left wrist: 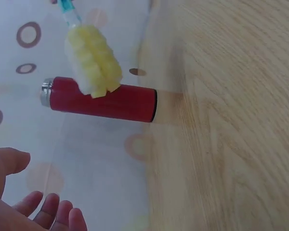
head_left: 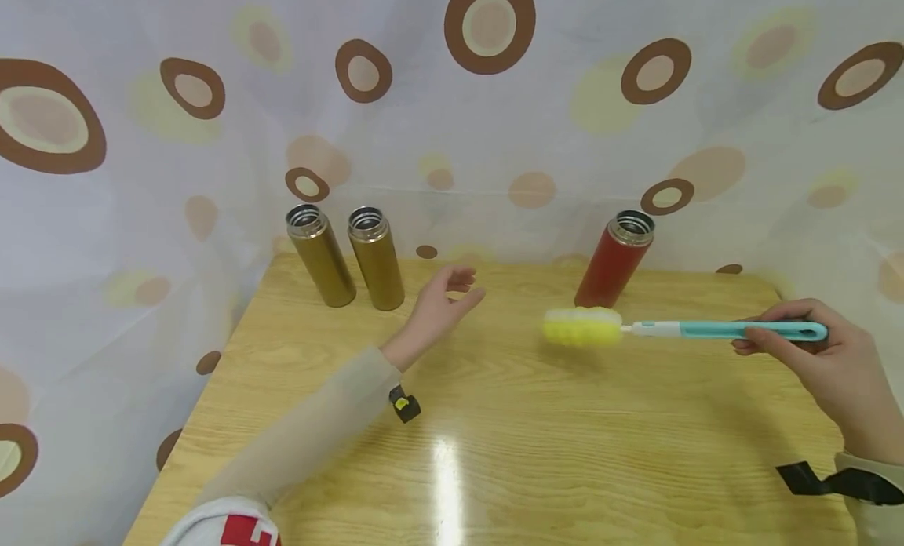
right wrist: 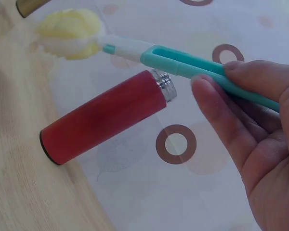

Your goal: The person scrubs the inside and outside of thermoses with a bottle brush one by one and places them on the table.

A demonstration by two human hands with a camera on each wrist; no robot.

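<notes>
My right hand (head_left: 840,365) pinches the turquoise handle of a bottle brush (head_left: 713,330) between thumb and fingers. The brush lies level above the table, its yellow and white sponge head (head_left: 582,327) pointing left. Behind that head stands a red thermos bottle (head_left: 611,262) without a lid, its steel neck showing; in the right wrist view the red bottle (right wrist: 103,118) is just below the brush. My left hand (head_left: 439,307) holds nothing, its fingers loosely bent over the table. Nearest to it is a gold thermos bottle (head_left: 377,265), upright and lidless, with a second gold bottle (head_left: 322,262) beside it.
The wooden table (head_left: 494,444) reaches back to a pale curtain (head_left: 438,122) printed with brown rings and dots. The curtain also hangs along the left and right sides. All the bottles stand near the table's back edge.
</notes>
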